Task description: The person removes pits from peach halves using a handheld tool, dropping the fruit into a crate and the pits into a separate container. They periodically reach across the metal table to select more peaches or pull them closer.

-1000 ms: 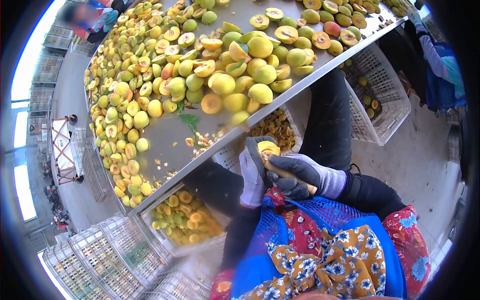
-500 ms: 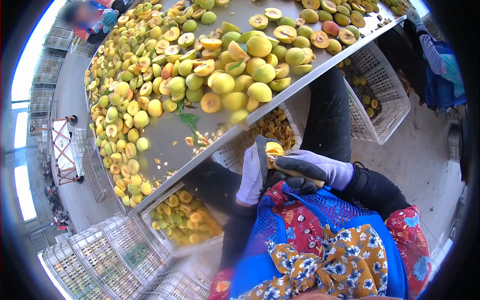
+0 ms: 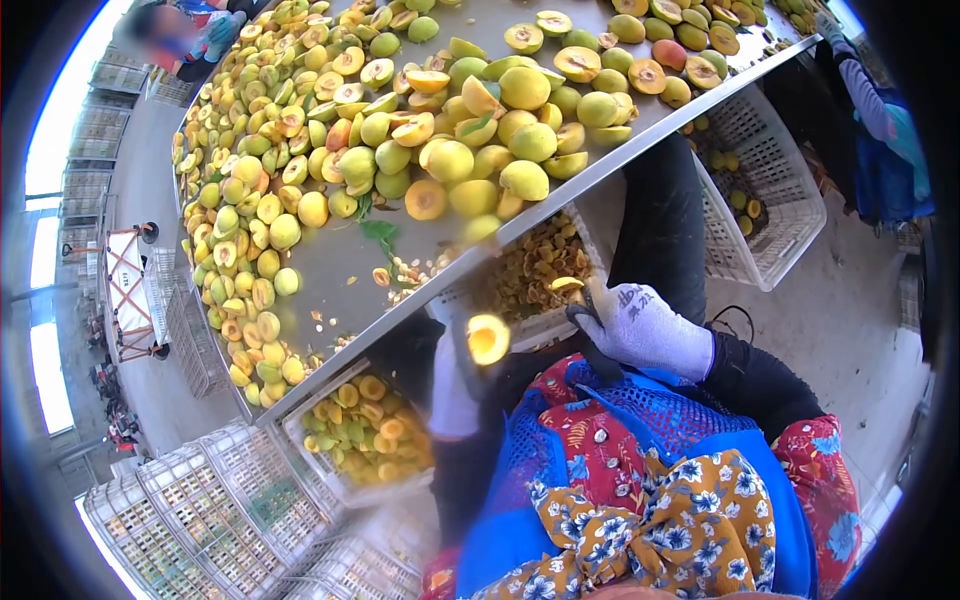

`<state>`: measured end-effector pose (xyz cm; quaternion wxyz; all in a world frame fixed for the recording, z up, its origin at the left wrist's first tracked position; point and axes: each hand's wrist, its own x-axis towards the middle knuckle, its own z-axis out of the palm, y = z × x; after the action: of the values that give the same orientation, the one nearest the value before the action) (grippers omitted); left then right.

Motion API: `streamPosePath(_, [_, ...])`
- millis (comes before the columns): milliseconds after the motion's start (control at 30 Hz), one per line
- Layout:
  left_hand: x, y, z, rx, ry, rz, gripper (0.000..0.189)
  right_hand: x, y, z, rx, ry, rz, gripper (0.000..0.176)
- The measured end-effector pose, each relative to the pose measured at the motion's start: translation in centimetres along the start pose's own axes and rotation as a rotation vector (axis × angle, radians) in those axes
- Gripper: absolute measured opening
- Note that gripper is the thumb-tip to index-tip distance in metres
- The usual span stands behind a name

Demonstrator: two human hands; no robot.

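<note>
My left hand (image 3: 452, 385), in a grey-lilac glove with a dark palm and smeared by motion, holds a yellow stone-fruit half (image 3: 488, 340), cut face and hollow towards me. To its right, my right hand (image 3: 640, 325) wears a matching glove with dark writing on the back. Its lower fingers are curled, and what they hold is hidden. Close to its fingertips is a small yellow fruit piece (image 3: 567, 284), above a crate (image 3: 598, 262) of brownish-yellow fruit scraps. A crate of fruit halves (image 3: 365, 425) stands below my left hand, partly blurred.
A metal table (image 3: 330, 270) slopes across the front, heaped with whole and halved fruit (image 3: 385, 160) and some pits (image 3: 415, 272). Another white crate (image 3: 765, 190) stands at right, stacked crates (image 3: 215, 510) at lower left. Other people (image 3: 895, 150) sit at both far sides.
My hands were together over the fruit; now they are apart. The left has moved left and down with the half; the right has turned over. The tan handle in my right hand is hidden now.
</note>
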<state>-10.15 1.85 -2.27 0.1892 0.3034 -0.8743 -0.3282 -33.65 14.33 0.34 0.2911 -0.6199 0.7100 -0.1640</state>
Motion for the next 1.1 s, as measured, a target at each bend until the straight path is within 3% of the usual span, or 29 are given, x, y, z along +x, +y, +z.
streamPosePath(67, [-3.1,-0.7,-3.2,0.183,0.058,-0.271,0.051,0.5,2.2,1.9,0.333,0.048,-0.094,0.036])
streamPosePath(100, [-5.5,-2.5,-4.4,0.313,0.086,-0.432,0.047,1.2,0.2,-1.8,0.766,-0.327,0.368,0.039])
streamPosePath(133, [-7.9,-4.4,-5.5,0.426,0.096,-0.593,0.044,1.4,0.6,-1.5,0.995,-0.375,0.406,0.039])
streamPosePath(167, [-6.9,-2.7,-7.1,0.395,0.150,-0.956,0.049,1.6,1.3,-0.8,1.225,-0.420,0.441,0.040])
streamPosePath(200, [-6.4,-2.2,-7.5,0.511,0.191,-0.885,0.049,1.7,1.8,0.0,1.452,-0.469,0.477,0.041])
streamPosePath(267, [-4.7,-1.0,-7.9,0.736,0.270,-0.741,0.048,1.9,2.1,0.8,1.487,-0.444,0.485,0.042])
streamPosePath(333, [0.6,0.8,-7.4,0.589,0.272,-0.654,0.047,2.4,2.0,0.7,1.339,-0.389,0.393,0.047])
streamPosePath(367, [3.8,1.8,-6.6,0.489,0.242,-0.565,0.047,2.7,2.6,1.7,1.160,-0.408,0.459,0.052])
streamPosePath(433, [8.5,2.5,-3.3,0.346,0.124,-0.379,0.047,2.5,2.9,2.5,1.139,-0.406,0.507,0.051])
streamPosePath(467, [11.2,2.0,-1.4,0.321,0.041,-0.285,0.048,1.7,2.4,1.8,1.212,-0.301,0.405,0.050])
streamPosePath(500, [12.8,0.7,0.8,0.354,-0.038,-0.309,0.056,1.9,3.7,3.6,1.095,-0.333,0.423,0.048])
streamPosePath(533, [14.3,2.4,1.7,0.489,-0.112,-0.364,0.067,1.0,3.2,1.9,1.178,-0.301,0.359,0.047])
streamPosePath(567, [14.2,-0.2,3.1,0.554,-0.009,-0.301,0.075,0.1,2.7,0.5,1.077,-0.242,0.339,0.064])
streamPosePath(600, [14.8,0.8,2.5,0.486,-0.087,-0.366,0.078,-0.1,3.5,1.6,1.065,-0.142,0.206,0.066])
streamPosePath(633, [15.1,0.6,1.9,0.302,-0.130,-0.381,0.078,-0.9,3.8,1.1,1.138,-0.191,0.190,0.066])
streamPosePath(667, [14.7,-2.9,2.6,0.195,-0.055,-0.337,0.067,-1.7,4.2,1.2,1.166,-0.155,0.141,0.066])
streamPosePath(700, [14.7,-0.5,1.5,0.029,-0.122,-0.408,0.050,-1.9,4.5,1.7,1.160,-0.139,0.165,0.065])
streamPosePath(767, [14.2,-1.2,1.1,-0.152,-0.066,-0.348,0.041,-1.9,4.7,1.9,1.160,-0.116,0.103,0.062])
streamPosePath(800, [13.7,-1.7,0.7,-0.242,-0.018,-0.327,0.036,-2.0,3.9,0.2,1.151,-0.179,0.211,0.060])
streamPosePath(833, [13.0,-2.0,1.0,-0.486,0.082,-0.335,0.030,-2.0,3.6,-0.2,1.123,-0.147,0.192,0.061])
streamPosePath(900, [11.8,-0.3,1.0,-0.599,0.073,-0.386,0.025,-1.8,3.6,-0.7,1.052,-0.092,0.227,0.061])
streamPosePath(1000, [10.3,2.2,1.5,-0.610,0.067,-0.256,0.030,-1.0,2.7,-1.6,0.901,-0.015,0.313,0.060])
streamPosePath(1033, [10.0,2.4,2.3,-0.721,0.049,-0.285,0.033,-0.7,2.3,-1.8,0.919,0.019,0.386,0.048])
streamPosePath(1067, [10.0,2.2,2.9,-0.931,0.022,-0.378,0.037,-0.6,2.8,-1.7,0.333,0.318,-0.115,0.038])
streamPosePath(1100, [9.8,2.3,3.3,-1.172,0.008,-0.523,0.041,-0.5,2.2,-1.9,0.725,0.177,0.218,0.030])
